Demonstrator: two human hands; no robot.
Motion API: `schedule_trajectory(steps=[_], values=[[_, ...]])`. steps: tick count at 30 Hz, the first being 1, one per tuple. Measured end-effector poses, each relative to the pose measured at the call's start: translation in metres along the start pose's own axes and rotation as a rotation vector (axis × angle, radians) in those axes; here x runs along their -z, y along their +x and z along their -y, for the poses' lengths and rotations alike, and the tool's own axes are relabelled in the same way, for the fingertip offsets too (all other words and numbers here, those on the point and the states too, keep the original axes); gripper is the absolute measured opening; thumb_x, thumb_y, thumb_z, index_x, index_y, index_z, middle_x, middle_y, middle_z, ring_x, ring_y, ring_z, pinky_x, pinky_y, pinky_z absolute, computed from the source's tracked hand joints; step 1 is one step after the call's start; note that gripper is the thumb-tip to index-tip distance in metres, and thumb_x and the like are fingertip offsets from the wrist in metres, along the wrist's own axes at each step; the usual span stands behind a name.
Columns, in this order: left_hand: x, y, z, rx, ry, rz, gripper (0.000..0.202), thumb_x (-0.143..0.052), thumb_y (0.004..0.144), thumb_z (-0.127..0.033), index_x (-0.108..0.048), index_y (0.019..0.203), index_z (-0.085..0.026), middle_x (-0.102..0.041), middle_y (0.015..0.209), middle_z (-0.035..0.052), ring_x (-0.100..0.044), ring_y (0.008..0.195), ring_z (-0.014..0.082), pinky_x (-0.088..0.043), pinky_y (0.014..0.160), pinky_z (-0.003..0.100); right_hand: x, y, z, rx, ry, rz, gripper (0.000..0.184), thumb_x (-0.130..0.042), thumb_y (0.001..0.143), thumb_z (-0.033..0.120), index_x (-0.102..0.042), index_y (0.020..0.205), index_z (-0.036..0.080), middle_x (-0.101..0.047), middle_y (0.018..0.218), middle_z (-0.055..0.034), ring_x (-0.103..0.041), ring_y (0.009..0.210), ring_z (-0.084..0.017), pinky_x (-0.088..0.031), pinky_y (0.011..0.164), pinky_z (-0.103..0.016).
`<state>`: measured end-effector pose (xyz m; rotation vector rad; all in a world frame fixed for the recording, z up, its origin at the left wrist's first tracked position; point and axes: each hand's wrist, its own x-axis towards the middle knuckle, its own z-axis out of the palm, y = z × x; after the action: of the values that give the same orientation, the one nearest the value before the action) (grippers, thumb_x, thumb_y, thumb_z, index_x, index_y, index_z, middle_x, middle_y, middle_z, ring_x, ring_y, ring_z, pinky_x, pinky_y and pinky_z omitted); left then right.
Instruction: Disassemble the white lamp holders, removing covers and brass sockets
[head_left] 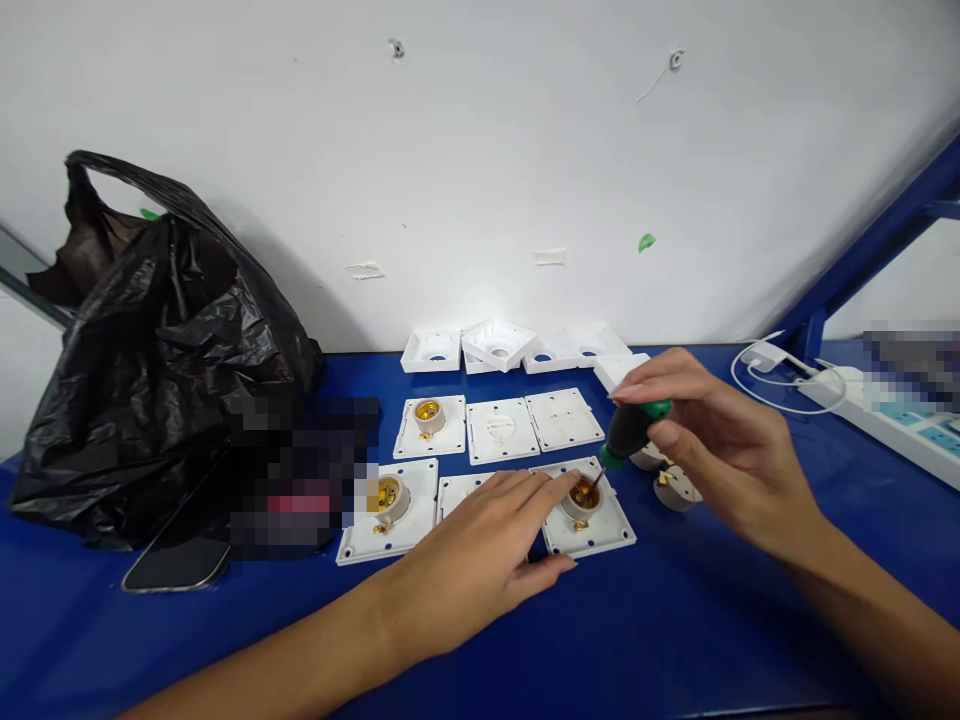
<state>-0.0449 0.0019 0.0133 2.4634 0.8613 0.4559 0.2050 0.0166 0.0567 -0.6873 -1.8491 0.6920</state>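
My right hand (pixel 712 440) is closed round a short screwdriver (pixel 628 432) with a black and green handle, its tip down inside the brass socket of a white square lamp-holder plate (pixel 600 530). My left hand (pixel 480 560) lies flat with fingers stretched out, steadying that plate's left side and partly covering another white plate (pixel 457 492). Two more plates with brass sockets sit to the left (pixel 382 520) and behind (pixel 429 425). Two plain white plates (pixel 501 430) (pixel 564 418) lie behind my hands.
White back covers (pixel 499 345) are piled against the wall. A black plastic bag (pixel 157 350) and a phone (pixel 180 560) occupy the left of the blue table (pixel 675 640). Loose white socket pieces (pixel 675 490) lie by my right hand. A white cable and power strip (pixel 862 400) are at the right.
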Motion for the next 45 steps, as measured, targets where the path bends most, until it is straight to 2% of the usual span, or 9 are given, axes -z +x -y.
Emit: schedule_trajectory(steps=[3,7,12,18,25,31,33,39,45], values=[[0.005,-0.001,0.002,0.074,-0.119,0.035,0.065,-0.072,0.097,-0.03,-0.042,0.154,-0.036,-0.059,0.148,0.0033,-0.056,0.137,0.0261,-0.049,0.114,0.042,0.001,-0.001,-0.001,-0.028,0.07,0.035,0.029,-0.054,0.107,0.027,-0.074,0.127,0.034,-0.068,0.119,-0.0069,-0.061,0.116,-0.024,-0.053,0.093,-0.039],[0.009,0.0,0.003,0.112,-0.187,0.043,0.065,-0.074,0.094,-0.025,-0.047,0.151,-0.038,-0.061,0.144,0.0004,-0.058,0.134,0.0245,-0.049,0.113,0.039,-0.001,-0.001,-0.004,-0.023,0.105,-0.027,0.024,-0.06,0.104,0.03,-0.076,0.12,0.035,-0.066,0.112,-0.0065,-0.061,0.109,-0.024,-0.054,0.084,-0.038],[0.012,0.001,0.002,0.083,-0.149,0.055,0.064,-0.075,0.091,-0.023,-0.049,0.148,-0.036,-0.064,0.136,0.001,-0.056,0.132,0.0253,-0.049,0.11,0.039,-0.001,0.0,-0.004,-0.055,0.106,-0.056,0.024,-0.06,0.104,0.031,-0.076,0.121,0.036,-0.064,0.116,-0.0062,-0.057,0.113,-0.024,-0.052,0.093,-0.039],[0.013,0.0,0.005,0.077,-0.109,0.1,0.069,-0.08,0.091,-0.038,-0.045,0.15,-0.035,-0.07,0.122,0.0014,-0.051,0.137,0.0299,-0.043,0.117,0.046,0.002,0.0,0.003,-0.123,0.219,0.065,0.026,-0.063,0.103,0.03,-0.075,0.125,0.038,-0.065,0.12,-0.0053,-0.058,0.116,-0.022,-0.054,0.088,-0.035],[0.006,-0.001,0.008,0.118,-0.123,0.074,0.058,-0.079,0.092,-0.045,-0.052,0.142,-0.031,-0.071,0.113,0.0043,-0.042,0.147,0.0334,-0.043,0.117,0.048,0.0,0.001,0.001,-0.164,0.291,0.05,0.023,-0.062,0.104,0.032,-0.075,0.122,0.037,-0.068,0.12,-0.0039,-0.062,0.109,-0.02,-0.054,0.084,-0.033],[0.002,0.0,0.008,0.033,-0.077,0.026,0.068,-0.076,0.093,-0.05,-0.044,0.15,-0.031,-0.069,0.11,0.0022,-0.065,0.117,0.0264,-0.024,0.127,0.056,-0.004,0.0,0.002,-0.231,0.252,0.065,0.031,-0.056,0.107,0.031,-0.067,0.135,0.04,-0.07,0.123,-0.0033,-0.065,0.106,-0.019,-0.056,0.082,-0.032],[0.001,0.0,0.01,-0.002,-0.073,0.025,0.07,-0.076,0.093,-0.049,-0.042,0.152,-0.031,-0.068,0.11,0.0016,-0.066,0.109,0.0237,-0.02,0.128,0.056,-0.004,0.001,0.003,-0.207,0.235,0.034,0.027,-0.062,0.104,0.033,-0.07,0.129,0.038,-0.069,0.121,-0.0035,-0.065,0.104,-0.02,-0.057,0.081,-0.032],[0.004,0.0,0.011,-0.001,-0.109,0.059,0.07,-0.08,0.091,-0.046,-0.044,0.15,-0.03,-0.07,0.108,0.0026,-0.066,0.103,0.0235,-0.02,0.126,0.058,-0.005,0.0,0.003,-0.22,0.228,0.038,0.028,-0.059,0.105,0.031,-0.068,0.131,0.037,-0.07,0.119,-0.0038,-0.066,0.105,-0.02,-0.058,0.087,-0.036],[0.009,0.001,0.006,0.042,-0.12,0.129,0.067,-0.084,0.087,-0.039,-0.049,0.144,-0.03,-0.067,0.108,0.0021,-0.061,0.115,0.0275,-0.032,0.121,0.053,-0.008,-0.002,0.003,-0.145,0.196,0.074,0.036,-0.064,0.102,0.022,-0.066,0.134,0.038,-0.07,0.119,-0.0026,-0.066,0.104,-0.019,-0.057,0.085,-0.034]])
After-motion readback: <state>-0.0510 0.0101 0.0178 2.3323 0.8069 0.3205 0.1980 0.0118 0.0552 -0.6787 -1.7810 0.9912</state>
